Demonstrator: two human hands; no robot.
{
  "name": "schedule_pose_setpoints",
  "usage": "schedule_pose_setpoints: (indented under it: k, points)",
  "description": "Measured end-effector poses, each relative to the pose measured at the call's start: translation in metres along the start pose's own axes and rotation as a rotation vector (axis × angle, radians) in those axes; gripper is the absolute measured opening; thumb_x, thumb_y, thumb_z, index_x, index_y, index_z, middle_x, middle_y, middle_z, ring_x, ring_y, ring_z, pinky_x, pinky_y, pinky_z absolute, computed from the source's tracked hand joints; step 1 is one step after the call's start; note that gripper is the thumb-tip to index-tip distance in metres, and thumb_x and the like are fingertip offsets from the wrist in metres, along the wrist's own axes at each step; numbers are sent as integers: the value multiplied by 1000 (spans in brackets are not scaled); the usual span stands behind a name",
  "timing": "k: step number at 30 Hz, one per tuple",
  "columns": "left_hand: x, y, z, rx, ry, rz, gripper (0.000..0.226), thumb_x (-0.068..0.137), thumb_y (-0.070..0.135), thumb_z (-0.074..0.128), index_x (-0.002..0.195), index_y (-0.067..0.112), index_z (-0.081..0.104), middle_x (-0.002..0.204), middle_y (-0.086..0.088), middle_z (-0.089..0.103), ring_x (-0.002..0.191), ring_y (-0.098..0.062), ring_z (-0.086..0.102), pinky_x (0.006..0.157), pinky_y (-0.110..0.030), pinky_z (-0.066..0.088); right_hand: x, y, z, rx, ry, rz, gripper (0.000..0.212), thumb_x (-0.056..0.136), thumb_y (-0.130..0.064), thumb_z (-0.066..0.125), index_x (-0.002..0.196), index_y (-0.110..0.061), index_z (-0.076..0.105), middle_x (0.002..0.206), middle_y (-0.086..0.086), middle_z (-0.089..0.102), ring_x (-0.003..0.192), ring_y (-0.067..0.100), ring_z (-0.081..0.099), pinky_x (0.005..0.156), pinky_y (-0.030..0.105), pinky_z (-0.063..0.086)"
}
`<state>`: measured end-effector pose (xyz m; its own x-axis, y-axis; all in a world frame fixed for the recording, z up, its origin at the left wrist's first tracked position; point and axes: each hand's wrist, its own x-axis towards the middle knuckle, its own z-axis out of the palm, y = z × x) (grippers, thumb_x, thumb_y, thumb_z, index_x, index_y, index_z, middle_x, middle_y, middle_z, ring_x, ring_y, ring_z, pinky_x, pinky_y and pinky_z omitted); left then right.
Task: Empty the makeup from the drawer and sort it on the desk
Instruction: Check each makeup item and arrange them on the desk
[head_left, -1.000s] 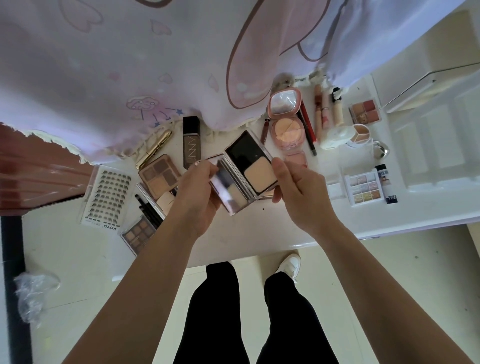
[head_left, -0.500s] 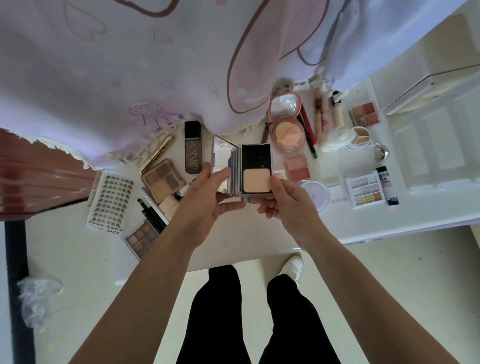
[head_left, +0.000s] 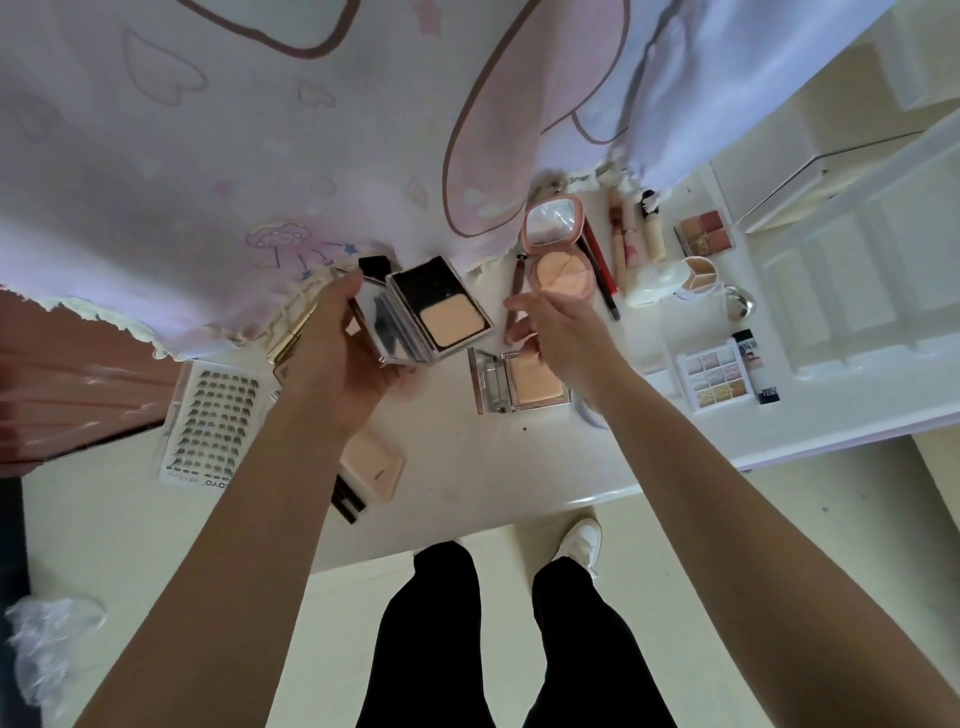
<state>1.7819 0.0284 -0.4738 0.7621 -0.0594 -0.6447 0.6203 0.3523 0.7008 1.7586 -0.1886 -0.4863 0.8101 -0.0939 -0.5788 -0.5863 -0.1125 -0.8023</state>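
My left hand (head_left: 340, 345) grips an open powder compact (head_left: 436, 312) by its mirrored lid, above the white desk (head_left: 467, 467); its beige powder pan faces up. My right hand (head_left: 553, 325) hovers just right of the compact with fingers loosely spread, holding nothing. Below it a second open pink powder compact (head_left: 524, 382) lies flat on the desk. A round pink blush compact (head_left: 558, 254) stands open behind my right hand.
A lash tray (head_left: 213, 415) and a closed pink case (head_left: 371, 465) lie at left. Tubes (head_left: 636, 239), pencils, a red-toned palette (head_left: 704, 231), a glitter palette (head_left: 717, 379) and a white round pot (head_left: 670, 278) sit at right. A pink printed cloth (head_left: 311, 130) hangs over the desk's back.
My right hand has let go of the compact and moved right. My left hand has carried the compact up and away from me, uncovering the pink compact on the desk.
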Motion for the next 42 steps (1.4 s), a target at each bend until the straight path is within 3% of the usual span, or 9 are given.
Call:
schedule_pose_setpoints:
  k: [3,7,15,18,22,28,33,39,42]
  points:
    - [10,3,-7,-8,123,-16,60,89,45,65,139,14,55,132,-17,63,114,-37,64,73,-43,59,2,10,7,-316,-38,-96,38,102,-34,48,135,-19,59,117,-2,63,111,15,60,98,33,48]
    - [23,-2,-6,75,121,-51,46,93,44,62,131,18,62,126,-14,67,115,-37,63,93,-55,51,-4,26,22,-486,-108,-102,58,90,-63,55,138,-31,53,123,-2,57,111,11,55,92,32,45]
    - [57,1,35,385,73,-97,29,94,46,60,109,21,63,87,3,65,63,-9,59,63,-27,48,-21,36,30,-473,-80,-75,45,92,-42,62,134,-28,58,117,-3,67,103,10,59,89,27,46]
    - [70,-5,40,465,50,-128,39,93,46,61,125,24,59,106,2,66,89,-16,62,77,-34,53,-22,36,29,-436,-76,-49,48,91,-44,64,136,-28,58,118,-2,67,104,13,62,93,32,52]
    - [80,-15,39,572,60,-70,9,95,30,55,100,29,63,112,-4,68,105,-25,63,94,-40,52,-20,37,29,-434,-78,-20,52,90,-48,64,137,-29,56,118,-2,67,105,16,64,92,35,53]
    - [71,-15,33,690,87,63,25,90,35,53,109,27,66,108,-2,69,103,-25,66,94,-46,53,-19,37,28,-475,-87,-17,53,90,-49,64,137,-26,55,117,-2,67,107,17,62,92,34,51]
    - [49,-13,-8,995,354,434,31,94,22,51,124,21,61,111,6,58,95,-13,56,81,-29,42,-18,31,24,-497,30,-104,55,92,-59,57,135,-26,57,113,-5,64,105,15,60,93,36,48]
    - [57,-25,-64,1021,432,330,41,82,48,48,118,31,55,97,9,64,85,-23,67,83,-45,55,-8,13,44,-437,191,-199,34,96,-42,57,125,-24,64,100,-16,67,86,8,67,93,37,51]
    - [61,-21,-56,1137,391,353,56,85,61,57,129,27,51,102,9,62,92,-18,63,80,-34,50,-15,1,65,-535,170,-282,31,97,-35,57,125,-23,63,104,-9,69,76,2,64,91,29,50]
